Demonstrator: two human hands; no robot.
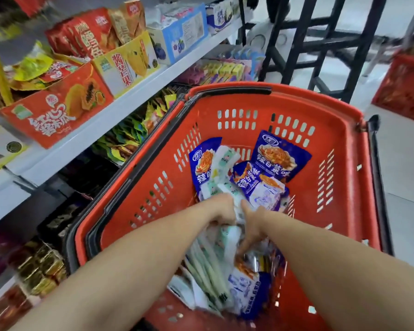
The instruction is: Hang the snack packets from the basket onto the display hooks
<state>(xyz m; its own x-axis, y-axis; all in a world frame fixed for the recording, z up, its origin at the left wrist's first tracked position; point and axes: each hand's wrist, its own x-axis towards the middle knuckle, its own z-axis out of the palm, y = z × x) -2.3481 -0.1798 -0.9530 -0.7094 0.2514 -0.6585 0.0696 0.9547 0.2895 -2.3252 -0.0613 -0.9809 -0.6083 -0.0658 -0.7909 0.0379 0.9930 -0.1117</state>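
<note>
A red plastic basket [339, 177] stands on the floor in front of me, filled with several snack packets. Blue packets [281, 155] lie at its far end, and white and green packets [224, 161] are mixed among them. Both my arms reach down into the basket. My left hand [221, 209] and my right hand [252, 223] are side by side, fingers curled round a bunch of white and green packets [215, 266] that hangs below them. No display hooks are in view.
A white shelf unit [120, 108] with open snack boxes runs along the left, with more packets on lower shelves. A black metal frame [320, 44] stands behind the basket. A second red basket [402, 87] sits at the far right on the pale floor.
</note>
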